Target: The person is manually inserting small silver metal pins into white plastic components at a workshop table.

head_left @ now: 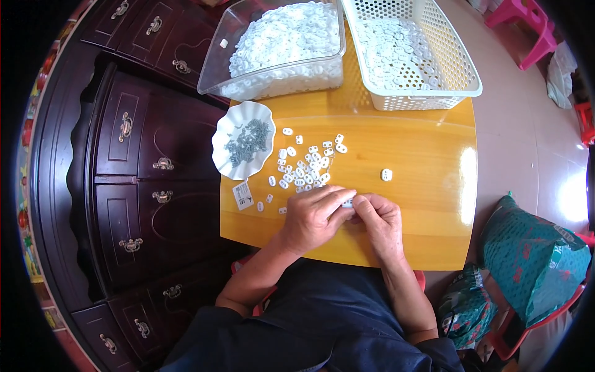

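White piece (348, 203) between both hands (312, 216) (382, 224)

Surroundings around the worktable, seen from my remote station.
To the left I log a dark wooden cabinet (145, 133), its drawers and doors fitted with ornate metal handles (126, 126); a multicoloured patterned strip (27, 239) runs beyond it, bent by the lens. On the yellow wooden table (427, 239), near its left edge, I note a small printed label (242, 195). To the right, over glossy tiled floor (505, 139), I record a pink stool (533, 31) at upper right, a whitish plastic bag (562, 77) just below it, and, lower, a large teal patterned bag (534, 263) above a red seat (509, 347); I cannot tell how it is supported. A smaller, darker teal bag (469, 310) sits just beside it.
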Demonstrator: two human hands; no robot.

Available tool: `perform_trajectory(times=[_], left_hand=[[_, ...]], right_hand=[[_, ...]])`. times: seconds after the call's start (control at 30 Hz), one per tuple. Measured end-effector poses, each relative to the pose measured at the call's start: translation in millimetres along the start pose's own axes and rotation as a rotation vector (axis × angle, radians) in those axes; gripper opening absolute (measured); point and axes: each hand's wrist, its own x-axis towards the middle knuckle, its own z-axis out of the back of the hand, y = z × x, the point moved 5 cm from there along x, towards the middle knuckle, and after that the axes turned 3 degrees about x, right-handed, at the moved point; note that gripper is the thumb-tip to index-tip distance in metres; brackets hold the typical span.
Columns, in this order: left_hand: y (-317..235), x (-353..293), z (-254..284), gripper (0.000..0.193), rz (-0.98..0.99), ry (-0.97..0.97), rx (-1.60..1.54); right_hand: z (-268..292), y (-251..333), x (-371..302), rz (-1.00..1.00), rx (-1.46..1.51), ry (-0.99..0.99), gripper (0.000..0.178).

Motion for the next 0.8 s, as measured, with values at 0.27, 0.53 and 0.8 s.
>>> perform_trajectory(times=[0.27, 0.53, 0.8], left_hand=[[8.8, -3.4, -2.1, 0.032, 0.089, 0.012, -0.054], [3.1, 1.6, 14.4, 0.036, 0.119, -0.039, -0.166], [-78.3, 36.0, 59.2, 0.026, -0.483, -0.035, -0.278]], right_hand=[[0.0, 1.4, -0.6, -0.034, 0.034, 0.05, 0.024], [1.3, -2.5, 0.8, -0.037, 0.016, 0.027, 0.024], [-1.5, 6.7, -2.2, -0.024, -0.074, -0.3, 0.021]])
